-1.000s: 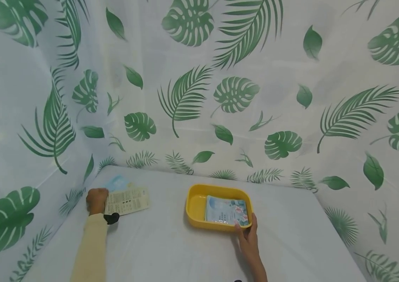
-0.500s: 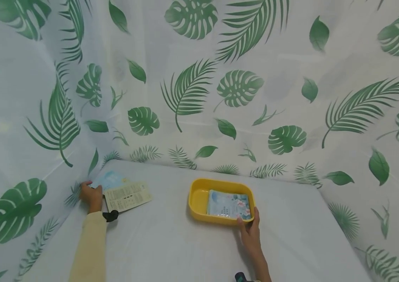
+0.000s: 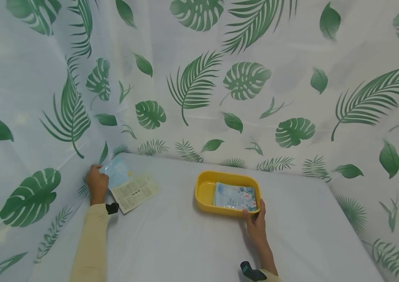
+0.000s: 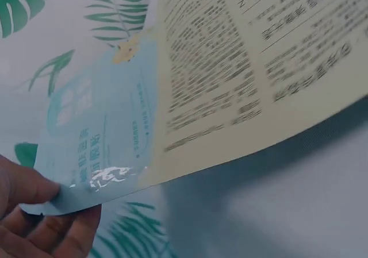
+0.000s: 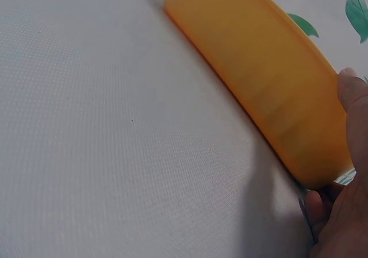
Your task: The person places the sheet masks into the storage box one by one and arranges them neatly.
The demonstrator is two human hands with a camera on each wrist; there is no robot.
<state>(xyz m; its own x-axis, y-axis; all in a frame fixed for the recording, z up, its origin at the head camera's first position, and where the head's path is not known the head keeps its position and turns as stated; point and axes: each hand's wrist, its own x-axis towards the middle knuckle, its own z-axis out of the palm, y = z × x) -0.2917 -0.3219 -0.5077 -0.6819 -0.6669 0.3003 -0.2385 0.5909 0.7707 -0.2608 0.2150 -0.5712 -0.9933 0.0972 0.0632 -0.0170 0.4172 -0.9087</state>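
At the table's left, my left hand (image 3: 97,185) pinches the edge of a flat printed piece. Its glossy light-blue part (image 4: 95,126) is between thumb and fingers, and its cream part (image 3: 136,192) carries dense text. I cannot tell whether blue and cream are one folded sheet or two packets. In the left wrist view its lower edge curves up off the table. My right hand (image 3: 257,227) grips the near right corner of a yellow plastic box (image 3: 204,192), thumb at the rim and fingers around the corner. Blue floral packets (image 3: 234,196) lie in the box's right part.
A white cloth covers the table (image 3: 178,243). Leaf-patterned white curtains (image 3: 199,121) hang close along its back and sides. A dark wrist device (image 3: 252,271) sits on my right wrist, another (image 3: 112,208) on my left.
My left hand has shifted from beside the cream part to the blue part's edge, and the printed piece has turned slightly. The right hand keeps its grip on the box. The head view has shifted.
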